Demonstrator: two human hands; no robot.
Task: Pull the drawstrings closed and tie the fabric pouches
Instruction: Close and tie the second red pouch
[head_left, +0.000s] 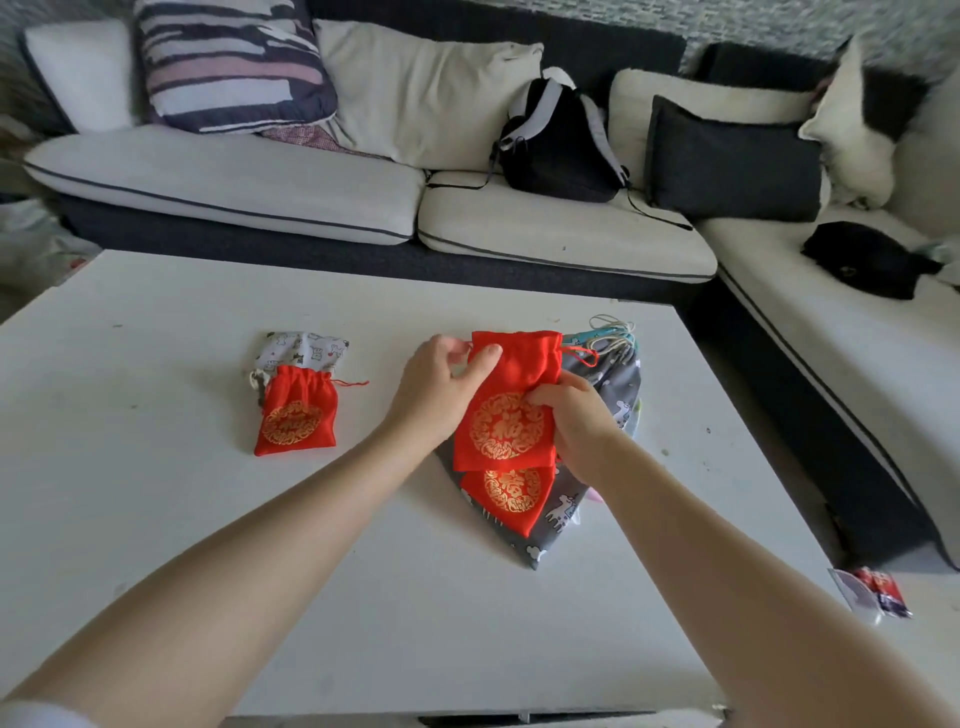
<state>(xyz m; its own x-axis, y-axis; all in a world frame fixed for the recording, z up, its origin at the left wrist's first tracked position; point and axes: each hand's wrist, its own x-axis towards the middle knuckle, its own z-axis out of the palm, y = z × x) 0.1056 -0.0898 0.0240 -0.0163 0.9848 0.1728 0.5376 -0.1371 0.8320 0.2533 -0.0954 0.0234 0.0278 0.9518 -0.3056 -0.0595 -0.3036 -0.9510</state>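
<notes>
A red pouch with a gold emblem (511, 384) is held over a pile at the table's middle right, its mouth still wide and flat. My left hand (441, 387) grips its upper left corner, thumb on the front. My right hand (574, 421) pinches its right side near the emblem. Beneath lies a second red pouch (511, 496) on a grey patterned pouch (608, 395). To the left, a cinched red pouch (296, 415) rests on a white patterned pouch (304, 351).
The white table (156, 493) has a sofa (311, 187) behind it with cushions and a black backpack (561, 140). Loose cords (615, 332) lie at the pile's far end. A small wrapper (872, 590) sits off the table's right edge.
</notes>
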